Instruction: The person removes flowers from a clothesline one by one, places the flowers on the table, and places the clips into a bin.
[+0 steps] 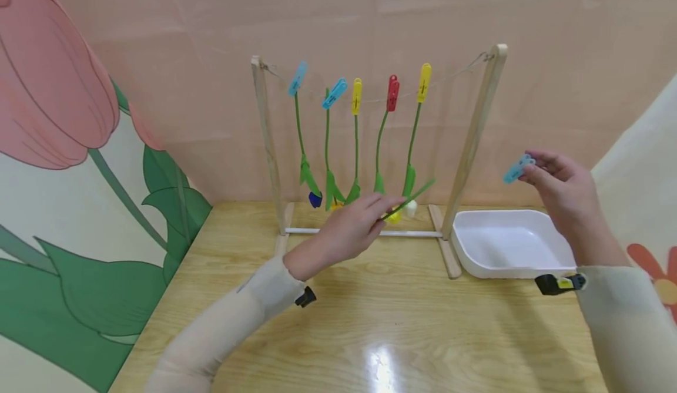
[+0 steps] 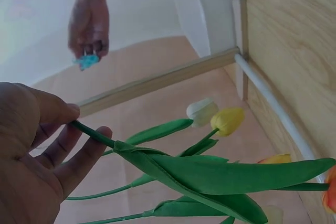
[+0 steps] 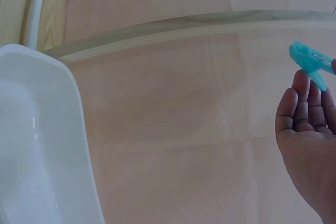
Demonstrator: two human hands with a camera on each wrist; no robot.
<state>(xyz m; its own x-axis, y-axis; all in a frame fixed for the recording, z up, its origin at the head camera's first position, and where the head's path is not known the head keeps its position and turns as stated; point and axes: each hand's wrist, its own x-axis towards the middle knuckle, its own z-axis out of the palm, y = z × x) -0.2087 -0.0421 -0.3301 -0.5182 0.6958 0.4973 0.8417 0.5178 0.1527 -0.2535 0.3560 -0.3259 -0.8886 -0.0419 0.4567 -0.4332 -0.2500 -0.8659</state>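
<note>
My left hand (image 1: 349,228) pinches the green stem of an artificial tulip (image 2: 199,174) between thumb and fingers, in front of a wooden drying rack. In the left wrist view the tulip's long leaves stretch to the right, and its orange-red bloom (image 2: 330,190) is cut off by the frame edge. Right of the rack, my right hand (image 1: 565,196) holds a light-blue clothespin (image 1: 518,168) by thumb and fingertips, raised above the white tub. From the rack's string (image 1: 449,78) several tulips hang head down, clipped by blue, yellow and red clothespins (image 1: 392,93).
A white plastic tub (image 1: 465,258) stands on the wooden table (image 1: 338,322), close beside the rack's right foot (image 1: 448,258). The rack has two wooden posts (image 1: 478,128) and a white bottom bar (image 1: 412,234). Behind is a pink backdrop with a flower-printed cloth at left.
</note>
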